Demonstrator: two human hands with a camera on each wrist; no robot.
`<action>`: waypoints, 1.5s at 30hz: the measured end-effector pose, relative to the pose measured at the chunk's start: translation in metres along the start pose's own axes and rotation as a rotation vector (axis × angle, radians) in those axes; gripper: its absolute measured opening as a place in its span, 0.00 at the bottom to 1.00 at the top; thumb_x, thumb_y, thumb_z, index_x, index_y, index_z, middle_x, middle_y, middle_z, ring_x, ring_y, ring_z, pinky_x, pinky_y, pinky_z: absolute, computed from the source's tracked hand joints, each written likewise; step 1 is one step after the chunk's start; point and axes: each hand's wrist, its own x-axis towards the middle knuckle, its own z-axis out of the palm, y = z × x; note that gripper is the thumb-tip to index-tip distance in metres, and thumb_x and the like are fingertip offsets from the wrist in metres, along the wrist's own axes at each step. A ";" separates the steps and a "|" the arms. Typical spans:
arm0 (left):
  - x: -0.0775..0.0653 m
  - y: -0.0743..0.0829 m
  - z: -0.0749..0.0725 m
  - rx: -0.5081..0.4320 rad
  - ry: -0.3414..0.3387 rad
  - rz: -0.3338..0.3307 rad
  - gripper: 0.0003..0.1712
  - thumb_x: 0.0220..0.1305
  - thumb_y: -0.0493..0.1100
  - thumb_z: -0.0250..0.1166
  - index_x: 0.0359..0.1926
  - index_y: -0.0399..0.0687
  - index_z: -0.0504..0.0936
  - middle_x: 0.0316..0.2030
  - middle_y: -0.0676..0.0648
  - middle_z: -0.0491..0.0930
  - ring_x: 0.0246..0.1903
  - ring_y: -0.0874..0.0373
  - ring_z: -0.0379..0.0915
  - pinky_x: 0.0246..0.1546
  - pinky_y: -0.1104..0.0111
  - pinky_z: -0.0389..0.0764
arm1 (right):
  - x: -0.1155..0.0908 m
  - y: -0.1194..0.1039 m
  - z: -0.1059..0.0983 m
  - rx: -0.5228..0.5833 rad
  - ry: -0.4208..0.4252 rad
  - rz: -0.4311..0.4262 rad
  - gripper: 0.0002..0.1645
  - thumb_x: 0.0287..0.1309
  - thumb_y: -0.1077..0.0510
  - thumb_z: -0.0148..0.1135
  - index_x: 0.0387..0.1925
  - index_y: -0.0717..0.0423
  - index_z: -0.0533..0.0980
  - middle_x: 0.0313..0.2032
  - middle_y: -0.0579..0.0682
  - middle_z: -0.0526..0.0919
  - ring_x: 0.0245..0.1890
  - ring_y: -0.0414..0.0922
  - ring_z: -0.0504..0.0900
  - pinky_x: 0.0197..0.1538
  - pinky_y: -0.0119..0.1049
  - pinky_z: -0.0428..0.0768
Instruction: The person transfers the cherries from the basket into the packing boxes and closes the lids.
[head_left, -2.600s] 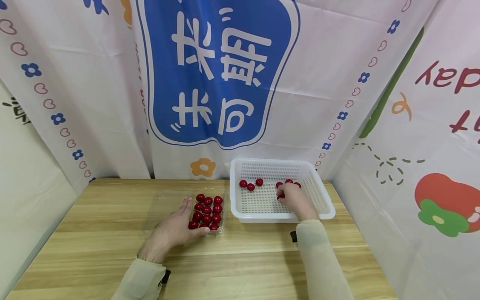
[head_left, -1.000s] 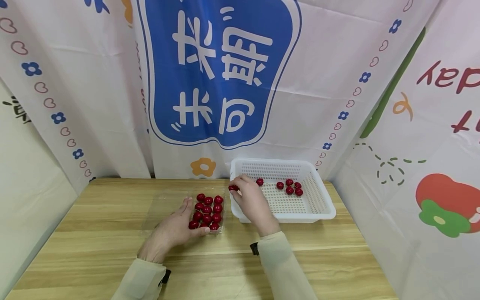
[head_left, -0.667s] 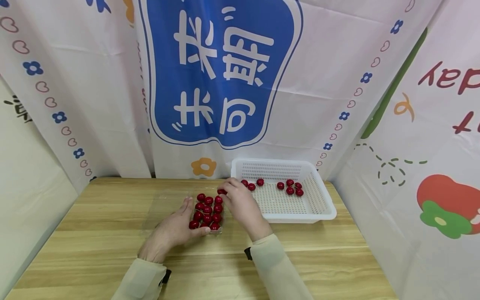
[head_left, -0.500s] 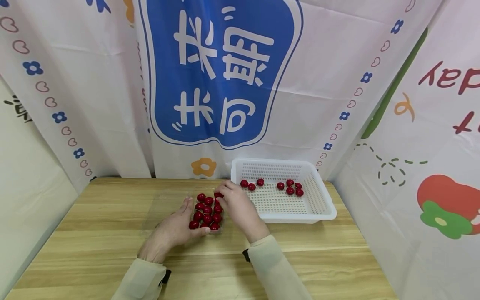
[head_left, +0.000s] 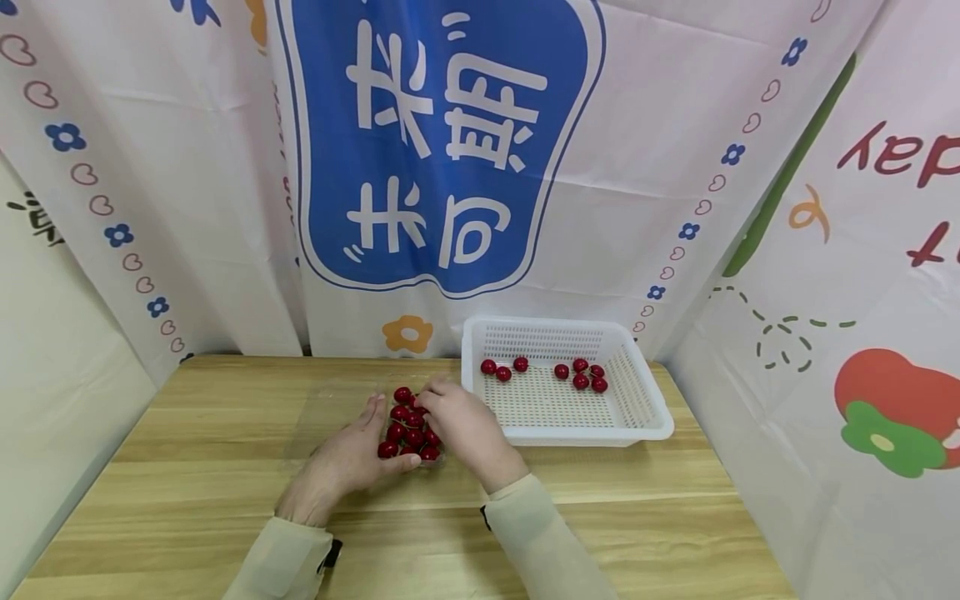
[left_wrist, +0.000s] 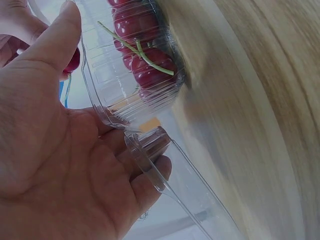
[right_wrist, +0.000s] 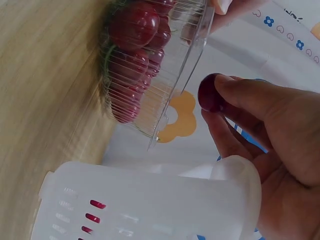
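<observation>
In the right wrist view, my right hand (right_wrist: 285, 135) pinches a dark red cherry (right_wrist: 211, 94) between thumb and fingertips, just above the rim of a clear plastic clamshell box (right_wrist: 192, 65). Several cherries (head_left: 414, 437) with green stems fill the box's tray. Beside the box, my left hand (head_left: 348, 458) lies with its thumb stretched along the near edge and its fingers along the hinge side. The left wrist view shows these fingers touching the hinge, where the lid (left_wrist: 192, 185) folds outward. In the head view, the right hand's fingers partly hide the far right cherries.
A white slotted plastic basket (head_left: 480, 421) stands right of the box. Inside it are several cherries (head_left: 562, 372), in a left and a right cluster. The wooden table (head_left: 420, 542) ends at a printed curtain (head_left: 225, 317) behind.
My right hand has moved left from the basket to over the clamshell box, carrying a cherry. It has also come down lower there. The left hand has stayed in place.
</observation>
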 end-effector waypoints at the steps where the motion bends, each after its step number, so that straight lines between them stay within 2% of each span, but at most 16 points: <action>1: 0.000 0.000 0.000 0.001 0.000 0.000 0.76 0.75 0.74 0.77 0.94 0.26 0.46 0.94 0.25 0.45 0.87 0.19 0.62 0.82 0.29 0.77 | 0.000 0.000 0.001 -0.010 -0.007 0.000 0.15 0.79 0.58 0.78 0.62 0.48 0.93 0.63 0.46 0.94 0.64 0.44 0.94 0.67 0.34 0.93; 9: 0.001 0.001 0.000 0.003 0.001 0.001 0.77 0.75 0.74 0.77 0.94 0.26 0.46 0.94 0.25 0.45 0.87 0.19 0.61 0.82 0.29 0.76 | 0.000 -0.003 0.002 -0.058 -0.055 0.013 0.15 0.79 0.56 0.79 0.62 0.45 0.93 0.65 0.45 0.95 0.65 0.44 0.95 0.66 0.35 0.94; 13: 0.001 0.001 0.000 0.005 0.002 0.001 0.77 0.75 0.74 0.77 0.94 0.27 0.46 0.94 0.25 0.45 0.87 0.19 0.61 0.82 0.29 0.77 | -0.001 -0.001 -0.003 0.011 -0.068 0.012 0.15 0.81 0.57 0.76 0.63 0.47 0.92 0.67 0.47 0.94 0.67 0.45 0.94 0.70 0.37 0.93; 21: 0.001 0.001 0.000 0.011 0.003 -0.003 0.77 0.75 0.73 0.77 0.94 0.26 0.45 0.94 0.25 0.45 0.87 0.18 0.62 0.81 0.28 0.77 | -0.003 0.011 -0.019 0.156 0.006 0.011 0.16 0.82 0.59 0.75 0.65 0.53 0.91 0.69 0.52 0.93 0.70 0.50 0.92 0.74 0.42 0.92; 28: 0.001 0.002 0.000 0.003 0.012 0.000 0.76 0.75 0.72 0.78 0.93 0.25 0.46 0.93 0.24 0.46 0.86 0.18 0.62 0.81 0.28 0.77 | -0.007 0.029 -0.030 0.201 0.055 0.027 0.17 0.82 0.59 0.75 0.66 0.56 0.89 0.69 0.53 0.92 0.71 0.53 0.91 0.77 0.47 0.90; 36: -0.001 0.002 0.000 -0.010 0.009 0.001 0.76 0.75 0.71 0.78 0.94 0.26 0.46 0.93 0.25 0.46 0.87 0.18 0.62 0.82 0.29 0.76 | -0.012 0.051 -0.035 0.229 0.122 0.116 0.17 0.81 0.61 0.75 0.65 0.58 0.89 0.67 0.56 0.93 0.71 0.56 0.91 0.78 0.50 0.89; 45: -0.001 0.002 0.000 -0.015 0.004 0.004 0.76 0.75 0.71 0.78 0.94 0.27 0.45 0.94 0.25 0.45 0.87 0.17 0.61 0.82 0.29 0.76 | -0.019 0.077 -0.033 0.246 0.124 0.245 0.18 0.81 0.59 0.75 0.65 0.60 0.89 0.67 0.58 0.93 0.70 0.58 0.91 0.77 0.53 0.89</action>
